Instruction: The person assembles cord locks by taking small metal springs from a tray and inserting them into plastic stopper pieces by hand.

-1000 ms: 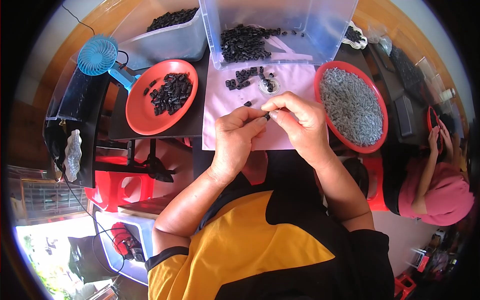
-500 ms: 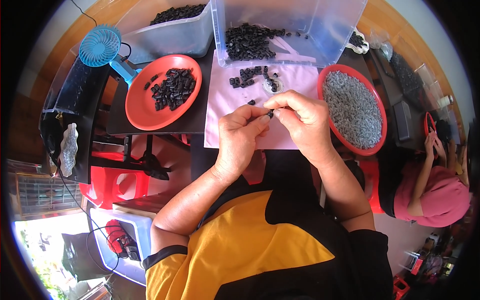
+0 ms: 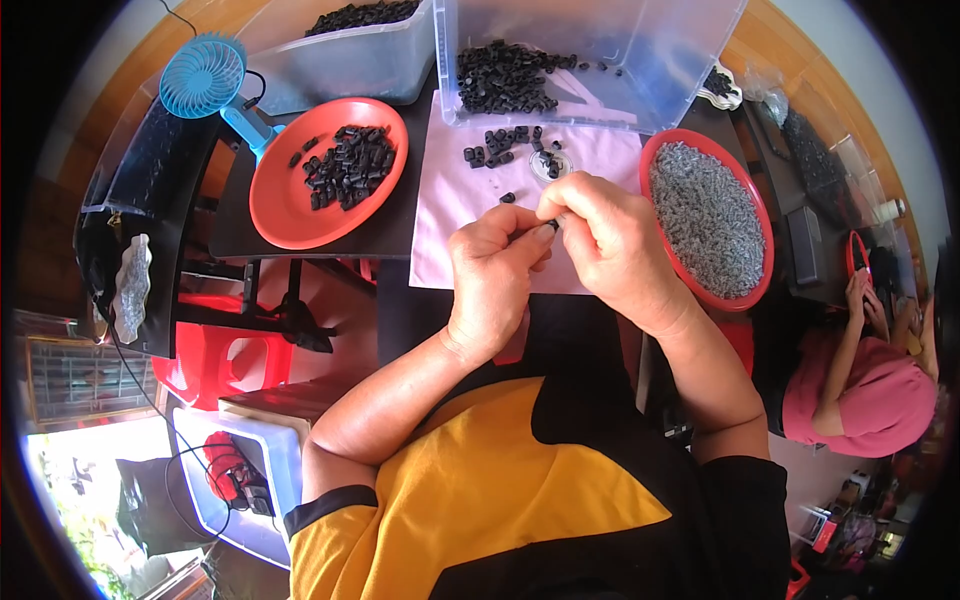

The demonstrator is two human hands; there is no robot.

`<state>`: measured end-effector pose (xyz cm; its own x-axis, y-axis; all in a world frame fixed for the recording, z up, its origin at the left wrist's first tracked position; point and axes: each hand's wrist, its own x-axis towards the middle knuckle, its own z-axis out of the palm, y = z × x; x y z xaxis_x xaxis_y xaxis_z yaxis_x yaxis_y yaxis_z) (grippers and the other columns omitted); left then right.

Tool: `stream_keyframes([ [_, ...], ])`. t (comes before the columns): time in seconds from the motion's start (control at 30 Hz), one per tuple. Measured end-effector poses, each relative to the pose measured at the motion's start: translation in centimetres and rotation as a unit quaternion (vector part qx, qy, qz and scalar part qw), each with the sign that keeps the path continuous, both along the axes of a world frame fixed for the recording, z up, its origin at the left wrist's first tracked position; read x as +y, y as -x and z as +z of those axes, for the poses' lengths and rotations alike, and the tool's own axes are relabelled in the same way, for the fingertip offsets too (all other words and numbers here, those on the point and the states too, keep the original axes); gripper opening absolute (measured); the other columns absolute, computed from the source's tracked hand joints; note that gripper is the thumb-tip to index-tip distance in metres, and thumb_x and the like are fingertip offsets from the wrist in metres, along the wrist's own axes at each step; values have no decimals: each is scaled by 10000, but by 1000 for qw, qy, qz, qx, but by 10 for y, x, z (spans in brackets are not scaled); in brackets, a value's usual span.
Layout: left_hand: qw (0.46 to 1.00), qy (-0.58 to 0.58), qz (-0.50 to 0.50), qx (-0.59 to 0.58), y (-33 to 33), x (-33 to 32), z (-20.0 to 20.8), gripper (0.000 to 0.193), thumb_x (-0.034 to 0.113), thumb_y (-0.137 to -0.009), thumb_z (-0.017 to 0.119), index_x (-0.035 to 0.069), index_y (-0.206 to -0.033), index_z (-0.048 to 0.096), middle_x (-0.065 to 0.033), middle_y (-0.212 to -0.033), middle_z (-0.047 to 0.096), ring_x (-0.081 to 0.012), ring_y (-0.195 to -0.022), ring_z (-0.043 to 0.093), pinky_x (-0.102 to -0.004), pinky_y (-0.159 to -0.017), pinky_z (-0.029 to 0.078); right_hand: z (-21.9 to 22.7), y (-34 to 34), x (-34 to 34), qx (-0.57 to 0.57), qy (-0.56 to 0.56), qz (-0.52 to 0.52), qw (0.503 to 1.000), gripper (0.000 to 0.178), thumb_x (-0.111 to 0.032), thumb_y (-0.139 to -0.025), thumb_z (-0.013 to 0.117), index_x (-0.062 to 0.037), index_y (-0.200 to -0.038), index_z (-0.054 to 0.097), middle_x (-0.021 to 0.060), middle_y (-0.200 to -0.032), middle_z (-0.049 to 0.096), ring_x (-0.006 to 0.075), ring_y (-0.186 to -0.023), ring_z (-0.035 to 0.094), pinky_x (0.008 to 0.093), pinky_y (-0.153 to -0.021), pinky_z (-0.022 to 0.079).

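Observation:
Above the near part of a pink cloth (image 3: 440,240), my two hands meet fingertip to fingertip. My left hand (image 3: 492,275) pinches a small black part (image 3: 553,225) between thumb and forefinger; most of it is covered. My right hand (image 3: 615,240) is closed in a pinch right beside that part, and whatever sits in its fingertips is too small to make out. Just beyond the fingers lies a single black piece (image 3: 508,198). Farther back on the cloth are several loose black pieces (image 3: 490,148) and a small round clear dish (image 3: 550,168).
At left, a red-orange bowl (image 3: 275,215) holds black parts, beside a blue fan (image 3: 203,75). A red bowl (image 3: 655,185) of small silvery pieces stands right. Behind are a clear bin (image 3: 640,75) with black pieces and another bin (image 3: 350,80). A person in pink (image 3: 860,395) sits far right.
The view has shifted slightly. My right hand has tilted a little at the fingertips, and the black part is now more covered. Both hands keep their pinch.

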<state>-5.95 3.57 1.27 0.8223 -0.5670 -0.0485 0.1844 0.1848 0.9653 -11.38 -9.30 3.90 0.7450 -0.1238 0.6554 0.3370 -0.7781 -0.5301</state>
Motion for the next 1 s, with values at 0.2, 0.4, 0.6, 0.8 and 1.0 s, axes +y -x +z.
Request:
stream_keyframes([
  [0.2,1000,10,15,17,5,0,2,70,-58,-853,576,-53,-868,645,-30,-719,610,-88,-664,544,-234,-604,460,-15,6,11,-90,265,-77,957,176,-83,-685,638,-86,-816,520,52,-729,515,246,-668,531,377,-593,391],
  [0.4,996,58,33,58,10,-3,1,96,-49,-855,552,-45,-862,648,-40,-746,624,-88,-659,556,-227,-579,465,-19,8,20,-122,233,-85,961,315,-44,-659,640,-42,-970,588,74,-745,499,257,-682,524,390,-594,389],
  [0.6,986,80,43,138,12,-2,-1,140,-27,-823,551,-38,-906,664,-72,-824,647,-124,-704,591,-239,-612,469,-24,8,27,-151,201,-112,961,354,48,-679,661,7,-1029,622,168,-972,629,350,-856,640,416,-695,489],
  [0.8,978,103,47,173,17,-7,6,168,-20,-836,515,-32,-916,662,-89,-854,645,-151,-748,601,-260,-663,480,-22,9,18,-177,209,-109,956,328,22,-685,687,-9,-1008,638,151,-926,654,333,-830,653,392,-673,489],
  [1.0,975,134,60,168,17,-6,12,135,-49,-827,529,-36,-861,659,-59,-830,650,-124,-742,563,-246,-693,449,-25,7,23,-197,158,-92,963,317,-17,-701,699,-14,-1014,644,127,-905,662,307,-798,651,378,-667,483],
])
